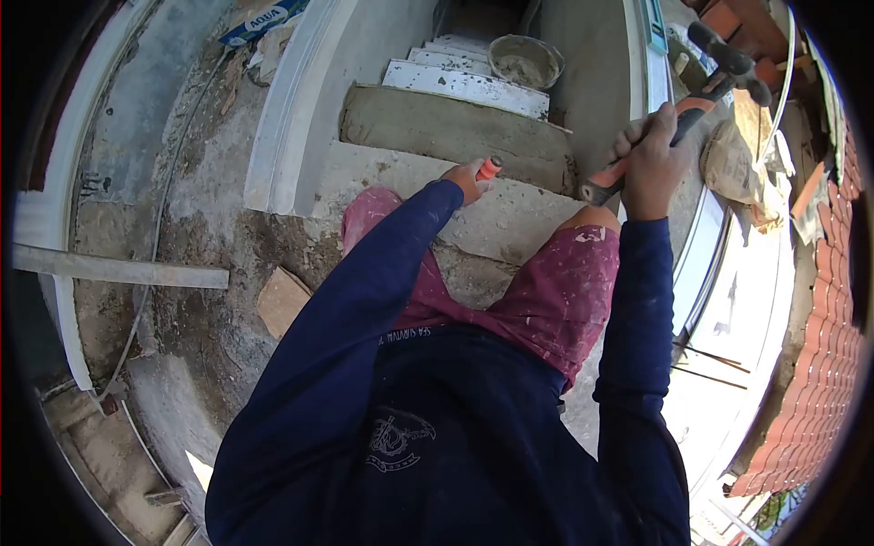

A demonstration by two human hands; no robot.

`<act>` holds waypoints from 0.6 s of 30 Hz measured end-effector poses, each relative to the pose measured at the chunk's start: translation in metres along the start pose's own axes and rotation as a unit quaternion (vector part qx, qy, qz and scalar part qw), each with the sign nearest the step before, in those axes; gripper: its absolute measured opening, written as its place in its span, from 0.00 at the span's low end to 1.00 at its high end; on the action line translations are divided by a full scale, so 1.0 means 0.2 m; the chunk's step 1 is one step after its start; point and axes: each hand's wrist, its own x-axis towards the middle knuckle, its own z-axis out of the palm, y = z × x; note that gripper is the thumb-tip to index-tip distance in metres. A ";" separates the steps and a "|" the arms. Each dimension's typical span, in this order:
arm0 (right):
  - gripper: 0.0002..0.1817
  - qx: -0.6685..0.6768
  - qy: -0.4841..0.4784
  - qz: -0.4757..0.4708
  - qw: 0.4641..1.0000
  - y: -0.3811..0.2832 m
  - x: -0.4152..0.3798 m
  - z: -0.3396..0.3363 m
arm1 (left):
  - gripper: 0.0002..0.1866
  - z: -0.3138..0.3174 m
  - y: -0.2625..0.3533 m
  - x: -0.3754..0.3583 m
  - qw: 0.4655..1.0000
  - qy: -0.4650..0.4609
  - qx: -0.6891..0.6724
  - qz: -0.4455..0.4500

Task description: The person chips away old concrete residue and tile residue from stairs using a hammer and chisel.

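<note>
My right hand (652,168) is wrapped round the orange and black grip of a hammer (696,107). It is raised at the right, its dark head (728,65) pointing up and away from me. My left hand (466,180) is closed round an orange-handled tool (490,167). Only the end of that handle shows above the fist; the rest is hidden. Both hands are apart, above my knees. Beyond my left hand lies a step (446,123) with a grey mortar surface.
White-faced steps (464,88) lead away between two walls, with a bucket (546,77) of grey mortar on them. A plank (118,267) juts in from the left. A teal-edged tool (654,27) leans at the right wall. Red roof tiles (810,373) line the right side.
</note>
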 end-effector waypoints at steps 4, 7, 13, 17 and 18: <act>0.15 -0.316 -0.309 0.274 0.854 0.73 -0.34 -0.17 | 0.37 0.01 -0.02 0.02 0.999 0.033 0.019 0.026; 0.17 -0.138 -0.247 0.369 0.885 0.47 -0.36 -0.24 | 0.37 0.05 -0.04 0.03 0.999 0.052 0.009 0.012; 0.20 -0.032 -0.110 0.030 0.993 -0.29 -0.01 -0.21 | 0.33 0.01 0.00 0.00 1.000 0.031 -0.006 0.004; 0.15 0.096 -0.027 -0.080 0.992 -0.16 0.15 -0.10 | 0.34 0.03 0.00 -0.01 1.000 0.023 0.008 -0.014; 0.15 0.086 -0.020 -0.053 0.995 0.06 0.05 -0.06 | 0.36 0.04 0.00 -0.01 0.999 0.024 0.012 -0.017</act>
